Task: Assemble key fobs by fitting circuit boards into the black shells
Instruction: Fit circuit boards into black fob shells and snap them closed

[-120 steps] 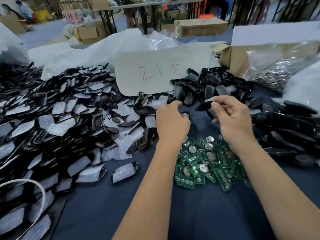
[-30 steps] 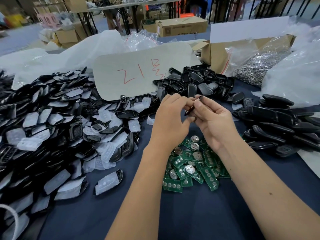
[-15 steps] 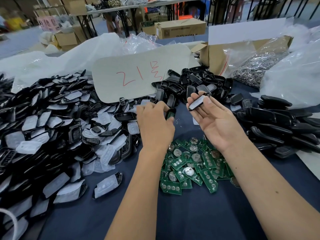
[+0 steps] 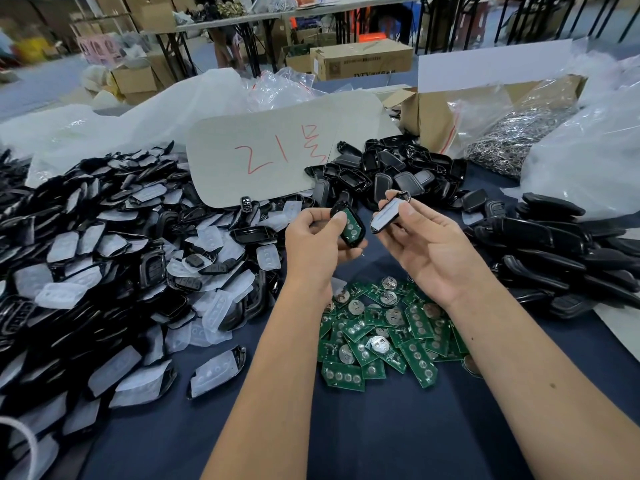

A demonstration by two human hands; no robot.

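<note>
Near the middle of the frame the left hand (image 4: 313, 242) curls its fingers and thumb round a black shell (image 4: 349, 226) with a green circuit board (image 4: 352, 225) seated in its open face, the board turned toward the camera. Just right of it, not touching, the right hand (image 4: 427, 252) lies palm up and pinches a second shell half (image 4: 388, 213) between thumb and fingertips — its inner side shows a whitish pad, though the far end is too small to read clearly. Below both hands, in the lower centre, a loose heap of green boards (image 4: 382, 332) lies on the dark blue cloth (image 4: 363, 441), some with round silver button cells facing up. The left half of the frame is filled by a big pile of black shells with translucent pads (image 4: 114, 258). Behind the hands, upper centre, a pale card (image 4: 273, 157) bears red marks, and another heap of black shells (image 4: 391, 171) sits just beyond the fingertips. At the right edge lies a row of closed black fobs (image 4: 557, 251) — above it, a cardboard box (image 4: 436, 116) and a clear bag of metal rings (image 4: 512, 136).
</note>
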